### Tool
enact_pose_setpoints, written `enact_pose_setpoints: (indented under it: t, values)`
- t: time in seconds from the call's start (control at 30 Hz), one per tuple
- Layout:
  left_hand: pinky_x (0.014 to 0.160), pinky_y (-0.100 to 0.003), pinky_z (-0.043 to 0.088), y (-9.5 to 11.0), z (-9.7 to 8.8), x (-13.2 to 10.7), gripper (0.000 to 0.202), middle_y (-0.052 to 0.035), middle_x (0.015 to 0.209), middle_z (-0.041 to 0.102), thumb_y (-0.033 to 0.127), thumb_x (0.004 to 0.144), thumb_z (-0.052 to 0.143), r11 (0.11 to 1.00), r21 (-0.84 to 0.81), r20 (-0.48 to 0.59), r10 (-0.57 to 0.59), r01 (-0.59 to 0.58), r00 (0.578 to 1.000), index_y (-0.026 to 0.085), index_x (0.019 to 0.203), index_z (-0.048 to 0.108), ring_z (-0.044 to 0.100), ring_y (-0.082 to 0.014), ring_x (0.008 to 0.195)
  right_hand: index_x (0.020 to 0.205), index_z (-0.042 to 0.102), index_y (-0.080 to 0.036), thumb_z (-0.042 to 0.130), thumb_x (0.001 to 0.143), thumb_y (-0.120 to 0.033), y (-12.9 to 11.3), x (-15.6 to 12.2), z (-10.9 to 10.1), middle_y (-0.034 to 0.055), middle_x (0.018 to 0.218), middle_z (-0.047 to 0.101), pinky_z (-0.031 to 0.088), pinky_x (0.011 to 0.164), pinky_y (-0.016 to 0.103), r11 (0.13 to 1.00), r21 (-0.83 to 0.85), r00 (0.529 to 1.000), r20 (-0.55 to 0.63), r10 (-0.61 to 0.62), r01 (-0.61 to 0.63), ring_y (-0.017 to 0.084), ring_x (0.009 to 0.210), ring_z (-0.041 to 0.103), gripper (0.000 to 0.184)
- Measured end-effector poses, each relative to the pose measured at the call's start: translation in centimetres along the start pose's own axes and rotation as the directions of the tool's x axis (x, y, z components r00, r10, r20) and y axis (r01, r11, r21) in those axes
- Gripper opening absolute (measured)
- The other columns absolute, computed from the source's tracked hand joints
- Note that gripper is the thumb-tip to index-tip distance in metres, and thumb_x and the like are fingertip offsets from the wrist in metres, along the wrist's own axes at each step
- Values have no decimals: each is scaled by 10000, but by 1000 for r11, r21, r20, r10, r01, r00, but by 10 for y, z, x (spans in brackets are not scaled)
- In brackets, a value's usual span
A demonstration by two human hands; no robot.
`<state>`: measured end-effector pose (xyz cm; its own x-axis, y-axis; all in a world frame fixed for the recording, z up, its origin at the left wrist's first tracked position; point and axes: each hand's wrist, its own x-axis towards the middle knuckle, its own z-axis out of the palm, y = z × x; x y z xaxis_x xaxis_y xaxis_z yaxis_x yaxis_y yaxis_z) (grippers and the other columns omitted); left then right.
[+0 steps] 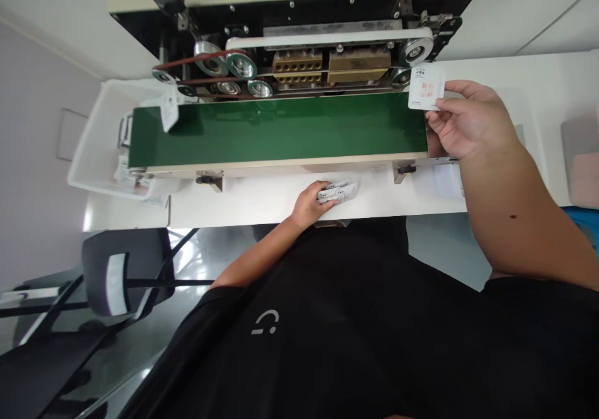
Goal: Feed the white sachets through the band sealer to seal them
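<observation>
Above our shirt (327, 331), our left hand (306, 205) clamps a stack (339, 191) while our right hand (468, 122) pinches one sachet (425, 87) beside the belt (281, 128).

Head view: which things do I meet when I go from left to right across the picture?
White tray, loose sachet on the belt, left hand, stack of sachets it holds, single sachet, right hand pinching it.

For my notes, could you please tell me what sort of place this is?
Probably a packing workshop: a sealing machine with a green belt, a sachet in the right hand, a white tray.
</observation>
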<state>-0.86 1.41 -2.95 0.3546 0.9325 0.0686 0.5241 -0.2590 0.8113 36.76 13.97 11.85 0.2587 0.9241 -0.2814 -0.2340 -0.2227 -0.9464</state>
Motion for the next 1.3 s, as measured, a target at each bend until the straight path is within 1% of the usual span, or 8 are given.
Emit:
enact_pose_setpoints:
  t: [0.33, 0.47, 0.57, 0.67, 0.77, 0.87, 0.97, 1.3]
  values:
    - [966, -376, 620, -1, 0, 0, 488, -88, 1188, 763, 396, 860, 883, 1000, 1, 10, -10, 10, 1000, 221, 1274, 692, 759, -258, 1093, 1329, 555, -117, 720, 955, 6, 4, -2, 37, 75, 1025, 764, 641, 736, 243, 1000, 6, 993, 114, 1, -1, 110, 820, 772, 427]
    - [960, -373, 624, -1, 1, 0, 479, -84, 1193, 763, 386, 862, 878, 1000, -4, 17, -10, 10, 1000, 232, 1279, 696, 760, -258, 1091, 1204, 584, -175, 760, 896, -19, 19, -38, 44, 28, 1071, 727, 667, 794, 259, 977, 35, 977, -18, -211, 212, 94, 805, 763, 388]
    - [970, -379, 622, -1, 1, -1, 489, -86, 1201, 764, 384, 860, 880, 1000, -5, 13, -7, 7, 1000, 231, 1285, 694, 761, -262, 1100, 1131, 607, -206, 758, 916, -128, 43, -93, 57, 5, 1105, 695, 652, 692, 233, 884, -31, 879, -98, -467, 466, 78, 733, 730, 274]
    - [984, -382, 617, -1, 2, -1, 492, -93, 1209, 766, 389, 867, 877, 1000, -15, 14, 16, -16, 1000, 228, 1292, 687, 760, -261, 1117, 1081, 656, -214, 705, 989, -250, 81, -148, 70, 14, 962, 680, 612, 608, 229, 795, -219, 824, 176, -539, 566, 106, 722, 697, 111]
    - [999, -376, 610, -2, 2, -1, 496, -95, 1216, 768, 390, 879, 867, 999, -28, 15, 38, -38, 999, 225, 1307, 679, 755, -253, 1132, 1252, 700, -244, 673, 993, -287, 124, -175, 78, 84, 1171, 697, 644, 677, 289, 657, -467, 792, 486, -369, 592, 181, 933, 720, 263]
    - [1019, -379, 601, -2, 1, -1, 524, -100, 1229, 767, 416, 884, 862, 999, -34, 17, 38, -37, 999, 219, 1330, 671, 750, -254, 1147, 1413, 667, -239, 641, 1006, -305, 158, -174, 81, 138, 1401, 615, 667, 890, 409, 502, -582, 763, 558, -326, 640, 266, 1197, 676, 414]
    - [1030, -384, 596, 0, 1, 0, 557, -102, 1232, 767, 479, 879, 861, 999, -34, 17, 20, -20, 1000, 222, 1335, 672, 748, -262, 1157, 1370, 703, -228, 592, 1028, -271, 176, -161, 83, 140, 1389, 605, 605, 1058, 475, 384, -619, 728, 566, -386, 685, 278, 1227, 641, 361]
    - [1025, -376, 590, 2, 2, -3, 569, -111, 1221, 769, 498, 874, 866, 999, -31, 9, 25, -24, 1000, 205, 1324, 677, 746, -261, 1151, 1172, 787, -244, 630, 1033, -304, 172, -144, 81, 121, 1140, 650, 516, 1034, 486, 229, -642, 671, 621, -405, 732, 281, 1081, 557, 218]
